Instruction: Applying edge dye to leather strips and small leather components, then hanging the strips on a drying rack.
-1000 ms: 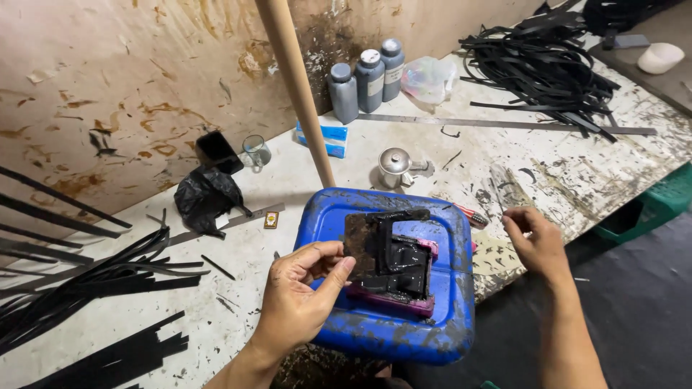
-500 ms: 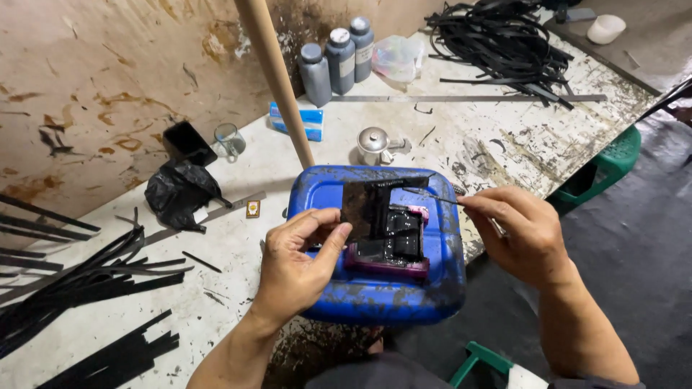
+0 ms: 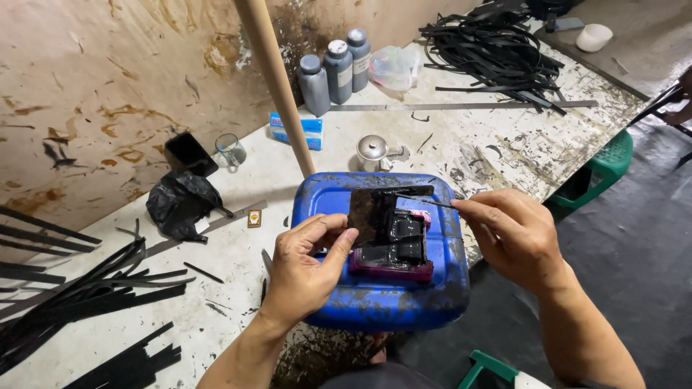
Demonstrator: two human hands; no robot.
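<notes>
A blue plastic canister lies flat at the table's front edge. On top of it rests a pink block with black pieces stacked on it. My left hand pinches a square black sheet by its left edge, just over the block. My right hand holds a thin black strip whose tip reaches over the sheet's top right corner.
A wooden pole stands behind the canister. Three grey bottles, a small metal pot, a glass and a black bag sit on the stained table. Black strips are piled left and far right. Green stool at right.
My right hand has come in from the table at right, now holding a thin black strip over the canister. My left hand stays on the black sheet.
</notes>
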